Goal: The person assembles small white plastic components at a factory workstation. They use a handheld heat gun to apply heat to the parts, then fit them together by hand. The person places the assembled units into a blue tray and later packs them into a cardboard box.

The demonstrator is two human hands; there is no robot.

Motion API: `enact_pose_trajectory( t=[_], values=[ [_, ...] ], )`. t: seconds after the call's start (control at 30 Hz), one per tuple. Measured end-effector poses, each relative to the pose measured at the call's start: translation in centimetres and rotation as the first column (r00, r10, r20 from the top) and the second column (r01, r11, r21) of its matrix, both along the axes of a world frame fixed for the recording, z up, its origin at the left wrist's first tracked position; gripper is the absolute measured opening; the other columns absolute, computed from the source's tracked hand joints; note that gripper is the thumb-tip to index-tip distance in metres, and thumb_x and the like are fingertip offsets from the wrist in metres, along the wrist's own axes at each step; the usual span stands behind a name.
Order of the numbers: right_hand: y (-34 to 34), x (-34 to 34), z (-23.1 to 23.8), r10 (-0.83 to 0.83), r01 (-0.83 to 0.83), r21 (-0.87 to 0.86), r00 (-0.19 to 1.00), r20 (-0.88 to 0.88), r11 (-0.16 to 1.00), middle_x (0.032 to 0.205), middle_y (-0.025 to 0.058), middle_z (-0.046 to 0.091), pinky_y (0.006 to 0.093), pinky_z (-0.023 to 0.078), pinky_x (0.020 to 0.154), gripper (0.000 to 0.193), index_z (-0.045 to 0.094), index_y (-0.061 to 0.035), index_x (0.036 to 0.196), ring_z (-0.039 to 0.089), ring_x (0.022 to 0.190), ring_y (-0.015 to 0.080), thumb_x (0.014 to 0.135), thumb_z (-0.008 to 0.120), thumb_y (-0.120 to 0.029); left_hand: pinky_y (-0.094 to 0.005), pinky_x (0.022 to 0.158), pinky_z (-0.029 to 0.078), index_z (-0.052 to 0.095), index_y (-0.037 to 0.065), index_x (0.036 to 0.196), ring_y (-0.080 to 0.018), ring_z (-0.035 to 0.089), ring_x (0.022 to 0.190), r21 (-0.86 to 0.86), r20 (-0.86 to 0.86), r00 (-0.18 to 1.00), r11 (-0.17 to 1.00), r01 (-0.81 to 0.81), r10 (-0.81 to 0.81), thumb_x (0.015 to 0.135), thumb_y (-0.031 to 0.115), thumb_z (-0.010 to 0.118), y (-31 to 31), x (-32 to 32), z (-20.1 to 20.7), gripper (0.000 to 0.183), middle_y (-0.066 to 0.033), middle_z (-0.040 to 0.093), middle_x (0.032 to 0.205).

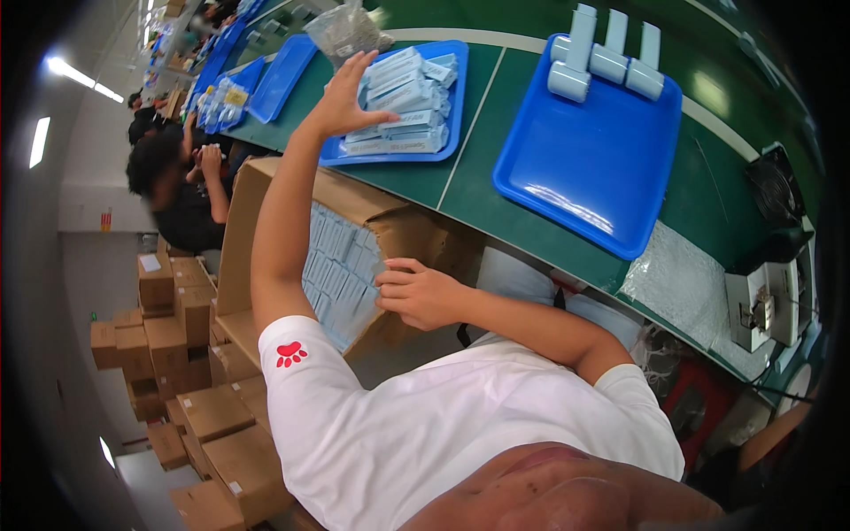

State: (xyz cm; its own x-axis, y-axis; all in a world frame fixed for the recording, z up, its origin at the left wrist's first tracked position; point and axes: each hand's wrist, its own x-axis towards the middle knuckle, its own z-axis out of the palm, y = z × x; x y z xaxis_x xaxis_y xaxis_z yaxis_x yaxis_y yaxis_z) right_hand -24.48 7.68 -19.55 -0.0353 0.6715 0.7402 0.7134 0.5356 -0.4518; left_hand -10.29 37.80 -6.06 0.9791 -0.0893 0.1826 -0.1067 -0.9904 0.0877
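My left hand (348, 99) is spread open over the left edge of a blue tray (459, 106) piled with slim light-blue boxes (403, 93). Its thumb lies across some of them; whether it touches them I cannot tell. Below the table's edge stands an open cardboard carton (243, 217), with rows of similar light-blue boxes (332, 274) packed inside. At the carton's right side my right hand (421, 294) is closed, fingertips together. A small greyish piece shows at those fingertips, too little of it to name.
A second blue tray (589, 168) holds three pale pieces with round heads and flat handles (611, 60) along its far end. Bubble wrap (677, 283) lies right on the green table. A clear bag (347, 34) sits beyond the left tray. Stacked cartons (217, 411) and a co-worker (177, 190) are at left.
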Motion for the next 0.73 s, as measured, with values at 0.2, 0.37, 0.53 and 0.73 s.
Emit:
enact_pose_trajectory(
  t=[0.2, 0.37, 0.53, 0.73],
  values=[
    [0.2, 0.7, 0.1, 0.011, -0.011, -0.043, 1.000, -0.002, 0.999, 0.109, 0.0068, 0.062, 0.0475, 0.035, 0.118, 0.036, 0.066, -0.0081, 0.110, 0.056, 0.125, 0.0224, 0.075, 0.072, -0.009, -0.0395, 0.097, 0.050, 0.068, 0.005, 0.123, -0.0279, 0.065, 0.109, -0.148, 0.608, 0.748, 0.964, -0.222, 0.266, 0.086, 0.019, 0.081, 4.0, -12.0, 1.7, 0.041, -0.0126, 0.068, 0.120],
    [-0.7, 0.0, 0.9, 0.005, -0.001, -0.097, 0.999, 0.032, 0.995, 0.112, 0.0051, 0.062, 0.0461, 0.032, 0.121, 0.038, 0.065, -0.0076, 0.109, 0.055, 0.127, 0.0226, 0.071, 0.072, -0.009, -0.0347, 0.072, 0.055, 0.072, 0.007, 0.099, -0.0224, 0.066, 0.079, -0.333, 0.687, 0.411, 0.762, -0.556, 0.600, 0.088, 0.012, 0.073, 10.8, -26.1, -6.2, 0.012, -0.0074, 0.068, 0.093],
    [-0.8, -0.6, 0.8, -0.044, 0.048, -0.137, 0.998, 0.035, 0.989, 0.109, 0.0024, 0.063, 0.0467, 0.032, 0.121, 0.035, 0.066, -0.0090, 0.109, 0.056, 0.127, 0.0202, 0.074, 0.071, -0.007, -0.0477, 0.105, 0.047, 0.060, 0.010, 0.137, -0.0345, 0.054, 0.128, 0.124, 0.023, 0.611, 0.604, -0.787, 0.791, 0.076, 0.047, 0.085, 11.5, -32.1, -16.7, 0.075, -0.0154, 0.058, 0.135],
    [-0.6, -0.8, 1.0, -0.019, 0.031, -0.213, 0.998, 0.058, 0.976, 0.112, 0.0029, 0.064, 0.0531, 0.029, 0.123, 0.038, 0.067, -0.0107, 0.112, 0.055, 0.129, 0.0199, 0.074, 0.072, -0.008, -0.0553, 0.119, 0.032, 0.033, 0.023, 0.162, -0.0397, 0.034, 0.147, 0.292, -0.320, 0.390, 0.482, -0.826, 0.863, 0.071, 0.064, 0.085, 8.2, -30.1, -21.9, 0.113, -0.0144, 0.038, 0.159]
  ],
)
